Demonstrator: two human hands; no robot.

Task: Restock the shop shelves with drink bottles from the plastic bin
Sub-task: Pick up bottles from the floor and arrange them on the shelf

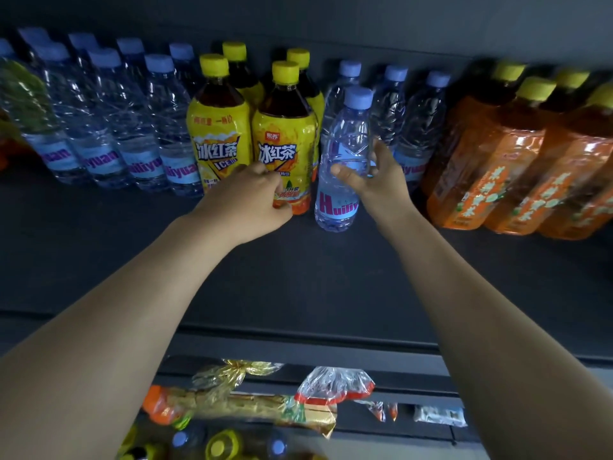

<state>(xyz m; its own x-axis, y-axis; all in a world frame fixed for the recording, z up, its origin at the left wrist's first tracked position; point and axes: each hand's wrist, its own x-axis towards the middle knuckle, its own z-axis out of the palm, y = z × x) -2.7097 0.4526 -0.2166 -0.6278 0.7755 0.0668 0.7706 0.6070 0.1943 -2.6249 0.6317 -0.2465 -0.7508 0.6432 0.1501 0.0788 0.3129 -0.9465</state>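
Note:
My right hand [371, 180] grips a clear water bottle [343, 151] with a pale blue cap, standing upright on the dark shelf [298, 267] in front of a row of like bottles. My left hand [248, 197] is curled against the lower label of a yellow iced-tea bottle [285, 137]; its fingers seem to pinch the bottle's bottom edge. A second iced-tea bottle [217, 127] stands just left of it. Down at the frame's bottom, bottle caps [220, 444] in blue and yellow show, probably in the bin.
Several water bottles [109, 127] fill the shelf's left part. Orange tea bottles [517, 161] with yellow caps stand at the right. A lower shelf holds wrapped snack packs [335, 383]. The front strip of the shelf is bare.

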